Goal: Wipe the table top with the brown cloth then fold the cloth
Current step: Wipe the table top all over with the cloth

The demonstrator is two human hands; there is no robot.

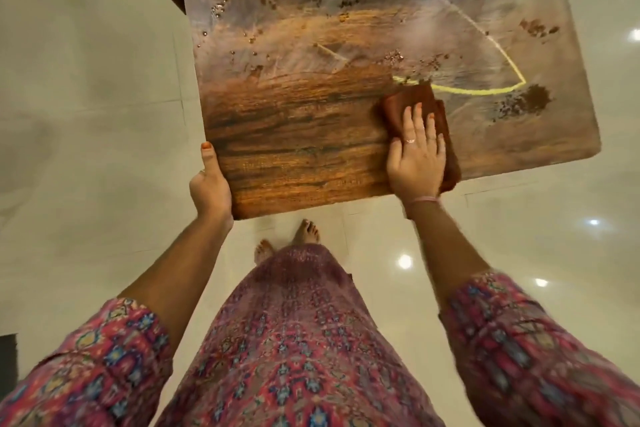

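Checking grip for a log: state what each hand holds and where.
Left hand grips the table top at its near-left corner; right hand presses flat on the brown cloth.

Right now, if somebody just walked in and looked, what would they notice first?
Probably the messy wooden table top, smeared with a bright yellow streak and dark brown blotches toward its right and far side. Next, the right hand lies flat on the brown cloth near the front edge, right at the streak's end. The left hand holds the table's front left corner.
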